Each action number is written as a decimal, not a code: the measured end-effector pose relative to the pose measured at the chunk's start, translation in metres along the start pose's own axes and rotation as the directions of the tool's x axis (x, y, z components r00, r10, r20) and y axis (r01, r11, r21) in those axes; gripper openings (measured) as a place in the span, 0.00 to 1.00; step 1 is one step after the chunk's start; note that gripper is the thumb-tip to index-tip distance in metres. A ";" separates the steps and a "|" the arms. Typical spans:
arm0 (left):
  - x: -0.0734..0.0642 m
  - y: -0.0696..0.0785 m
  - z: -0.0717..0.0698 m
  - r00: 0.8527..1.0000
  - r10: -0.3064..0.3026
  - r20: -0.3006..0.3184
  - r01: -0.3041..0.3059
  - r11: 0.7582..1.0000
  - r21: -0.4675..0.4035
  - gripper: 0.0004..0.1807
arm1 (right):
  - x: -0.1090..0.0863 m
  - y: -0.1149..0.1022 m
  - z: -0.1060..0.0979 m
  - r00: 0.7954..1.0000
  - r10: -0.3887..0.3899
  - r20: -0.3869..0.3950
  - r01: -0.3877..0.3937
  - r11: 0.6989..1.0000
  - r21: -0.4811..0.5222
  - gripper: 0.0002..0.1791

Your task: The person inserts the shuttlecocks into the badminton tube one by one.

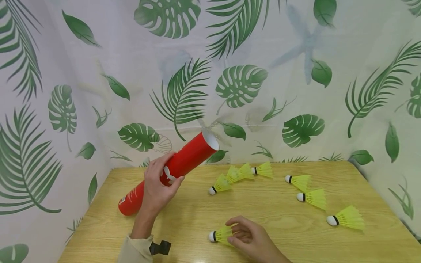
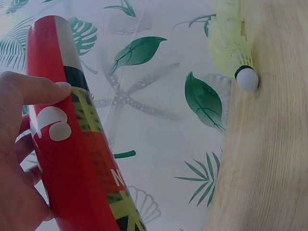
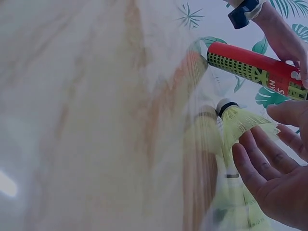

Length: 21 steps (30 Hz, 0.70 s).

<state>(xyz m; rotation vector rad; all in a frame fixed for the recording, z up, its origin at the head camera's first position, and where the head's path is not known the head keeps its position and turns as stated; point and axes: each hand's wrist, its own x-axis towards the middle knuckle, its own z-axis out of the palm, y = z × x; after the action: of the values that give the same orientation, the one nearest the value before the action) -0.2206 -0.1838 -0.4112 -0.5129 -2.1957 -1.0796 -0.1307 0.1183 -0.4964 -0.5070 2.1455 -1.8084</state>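
Left hand (image 1: 159,182) grasps red shuttlecock tube (image 1: 194,153), tilted, open mouth upward. Right hand (image 1: 251,237): fingers loose, parted about the skirt of nearest yellow shuttlecock (image 1: 222,235), on tabletop (image 1: 184,219). Step, likely: picking it up. Next calls for a light pinch, tube steady.

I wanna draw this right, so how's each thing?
Red tube: tilted, upper end open
Left hand: gripping the tube
Front shuttlecock: lying, white end left
Right hand: loosely curved at the front shuttlecock
Three right-side shuttlecocks: lying, white ends left
Back shuttlecocks: lying in line, some apparently nested
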 end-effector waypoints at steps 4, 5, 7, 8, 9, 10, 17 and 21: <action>0.000 -0.001 0.000 1.000 -0.016 0.007 0.016 0.999 -0.042 0.42 | 0.002 0.000 0.001 0.999 0.003 -0.034 -0.003 1.000 -0.008 0.17; 0.000 -0.001 0.000 1.000 -0.016 0.008 0.016 0.999 -0.049 0.42 | 0.002 0.000 0.001 0.999 0.003 -0.046 -0.003 1.000 -0.012 0.16; 0.001 -0.001 0.000 1.000 -0.015 0.003 0.015 0.998 -0.056 0.41 | 0.003 0.000 0.002 0.998 -0.001 -0.070 -0.001 1.000 -0.024 0.15; 0.002 -0.001 0.001 1.000 -0.013 -0.002 0.013 0.998 -0.057 0.41 | 0.003 0.000 0.002 0.997 -0.003 -0.080 0.001 1.000 -0.028 0.14; 0.002 -0.001 0.001 1.000 -0.013 -0.007 0.013 0.998 -0.057 0.41 | 0.003 0.001 0.002 0.996 -0.007 -0.088 0.004 0.999 -0.033 0.14; 0.002 -0.001 0.001 1.000 -0.014 -0.013 0.013 0.998 -0.056 0.41 | 0.004 0.001 0.002 0.995 -0.007 -0.096 0.004 0.999 -0.032 0.13; 0.000 0.001 0.005 0.999 -0.019 -0.031 0.018 0.999 -0.032 0.41 | 0.002 0.001 -0.001 0.982 0.011 -0.186 -0.021 0.999 -0.049 0.10; -0.002 0.002 0.005 0.999 -0.045 -0.020 0.045 0.998 -0.034 0.40 | 0.001 -0.002 -0.010 0.971 -0.006 -0.237 -0.006 0.999 -0.051 0.10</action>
<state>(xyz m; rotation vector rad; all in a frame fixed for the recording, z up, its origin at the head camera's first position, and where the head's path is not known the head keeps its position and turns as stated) -0.2194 -0.1792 -0.4140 -0.4666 -2.1839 -1.1418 -0.1355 0.1264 -0.4925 -0.3153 2.3521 -1.9024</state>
